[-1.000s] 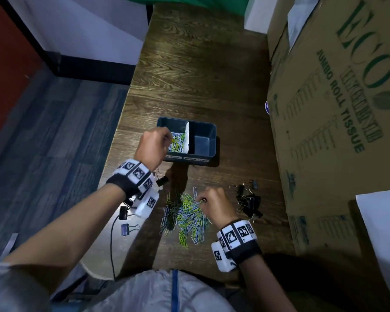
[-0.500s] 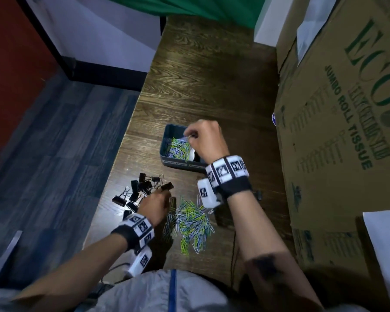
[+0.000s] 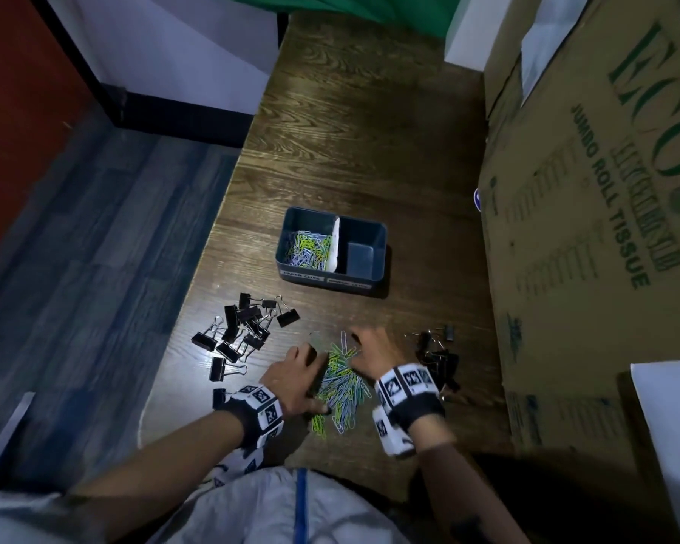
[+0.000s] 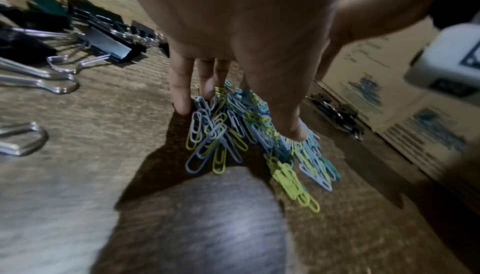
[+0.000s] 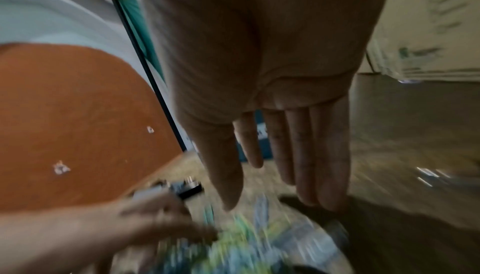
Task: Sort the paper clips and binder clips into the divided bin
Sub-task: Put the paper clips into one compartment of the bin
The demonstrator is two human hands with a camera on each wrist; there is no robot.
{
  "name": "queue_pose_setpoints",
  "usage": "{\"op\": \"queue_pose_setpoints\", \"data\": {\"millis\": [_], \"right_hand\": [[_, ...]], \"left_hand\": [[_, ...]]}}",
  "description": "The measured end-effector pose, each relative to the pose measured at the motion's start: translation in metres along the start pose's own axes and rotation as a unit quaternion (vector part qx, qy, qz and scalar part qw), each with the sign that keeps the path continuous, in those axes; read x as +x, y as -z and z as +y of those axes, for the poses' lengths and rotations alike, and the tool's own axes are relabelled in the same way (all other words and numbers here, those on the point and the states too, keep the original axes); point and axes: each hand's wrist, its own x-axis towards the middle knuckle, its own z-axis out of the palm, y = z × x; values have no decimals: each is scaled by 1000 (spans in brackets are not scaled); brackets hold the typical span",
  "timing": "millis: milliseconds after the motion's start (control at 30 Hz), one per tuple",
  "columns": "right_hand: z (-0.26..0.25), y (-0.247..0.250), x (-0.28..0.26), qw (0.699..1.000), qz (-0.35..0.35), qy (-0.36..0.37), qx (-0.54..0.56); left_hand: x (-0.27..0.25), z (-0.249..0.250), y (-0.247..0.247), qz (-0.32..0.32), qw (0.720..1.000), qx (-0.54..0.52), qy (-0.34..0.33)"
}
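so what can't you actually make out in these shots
- Bin labels, head view: too small to read.
- Paper clip pile, right wrist view: smeared by motion blur.
- Right-side binder clips, head view: dark, partly behind the right hand; count unclear.
- Left hand fingers: whether they pinch any clip is unclear.

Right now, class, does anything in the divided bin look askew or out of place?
Yes: the white divider leans towards the paper clips in the left compartment instead of standing straight. The right compartment holds no binder clips yet.
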Motion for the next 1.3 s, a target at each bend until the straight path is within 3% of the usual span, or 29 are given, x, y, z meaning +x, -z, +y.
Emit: {"op": "queue_pose_setpoints", "data": {"millis": [67,133,233,433,833,1067,1300], "right_hand": [[17,-19,-9,997,-63,-33,-25],[23,-33,-20,993,-79,-24,-82],[16,-49,-31,991,-32,24,-131],[2,-64,-28,993,57,38,-93],[2,-34,-27,996,82,-10,37],[5,-22,-37,994,86,-13,68],[0,-3,-46,991,107,26,81]], "left_hand": [[0,-2,-3,7,1000,21,-16],[0,-4,-8,2,999,29,-15],[0,-9,-9,23,999,16,-25],[2,-17,-2,21,999,41,-27],[-8,-30,11,127,984,-121,15],[-18,-24,56,210,958,-195,-15],[-2,-21,142,313,928,-201,-2]]}}
